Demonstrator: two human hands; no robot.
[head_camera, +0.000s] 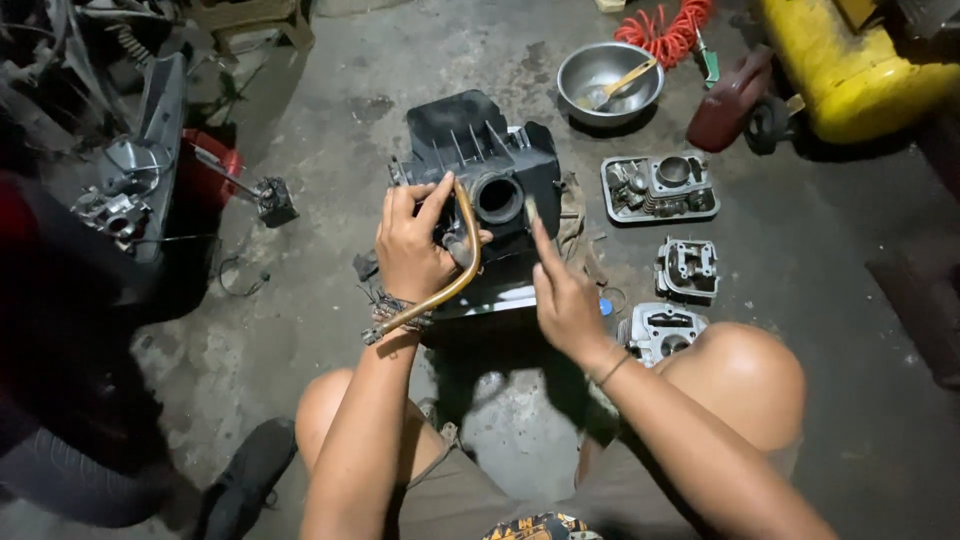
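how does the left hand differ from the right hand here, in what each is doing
The left hand grips the side of the black plastic housing, with a curved tan hose crossing its fingers. The right hand pinches a small slim tool beside the housing's round port. The left wrist wears a dark beaded bracelet, the right a thin band. Both are bare and work over the same housing on the concrete floor.

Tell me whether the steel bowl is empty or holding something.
Holding something: the steel bowl sits upright on the floor with a light-handled tool resting inside.
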